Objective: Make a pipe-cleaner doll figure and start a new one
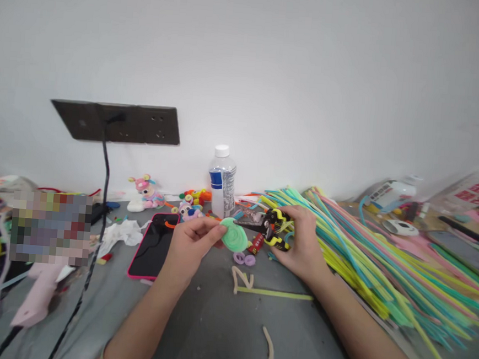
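My left hand (pixel 191 242) pinches a flat green coil of pipe cleaner (pixel 234 234) and holds it up over the grey table (pixel 211 332). My right hand (pixel 301 239) is wrapped round the yellow-and-black handles of a pair of pliers (pixel 267 226), whose metal jaws point left at the coil's edge. Two small purple rings (pixel 244 258) lie on the table just below the coil. A beige squiggle with a long yellow-green pipe cleaner (pixel 274 293) lies nearer to me.
A big heap of coloured pipe cleaners (pixel 382 262) fills the right side. A pink-cased phone (pixel 153 244), a water bottle (pixel 221 181) and small toy figures (pixel 147 191) stand near the wall. A black cable (pixel 105 191) hangs from the wall socket (pixel 115 121). Clutter lies at far left.
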The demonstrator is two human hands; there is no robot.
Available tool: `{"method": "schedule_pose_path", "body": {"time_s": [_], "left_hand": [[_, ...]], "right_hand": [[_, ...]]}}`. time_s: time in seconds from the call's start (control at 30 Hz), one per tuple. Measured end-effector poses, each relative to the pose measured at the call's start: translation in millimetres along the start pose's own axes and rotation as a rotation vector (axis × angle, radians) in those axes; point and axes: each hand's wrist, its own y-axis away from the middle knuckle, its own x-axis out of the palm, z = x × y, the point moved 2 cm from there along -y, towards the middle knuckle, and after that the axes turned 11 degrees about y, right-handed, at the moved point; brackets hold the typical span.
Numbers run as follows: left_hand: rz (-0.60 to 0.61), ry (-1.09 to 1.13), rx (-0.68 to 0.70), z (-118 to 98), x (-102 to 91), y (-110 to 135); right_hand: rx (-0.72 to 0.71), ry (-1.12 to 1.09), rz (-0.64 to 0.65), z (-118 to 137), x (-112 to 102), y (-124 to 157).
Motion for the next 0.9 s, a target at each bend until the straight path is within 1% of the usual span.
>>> {"method": "schedule_pose_path", "body": {"time_s": [0.9], "left_hand": [[0.024,0.016,0.011,5.2,-3.6,-1.3]], "right_hand": [[0.004,-0.005,-0.004,-1.5,1.1,1.4]]}}
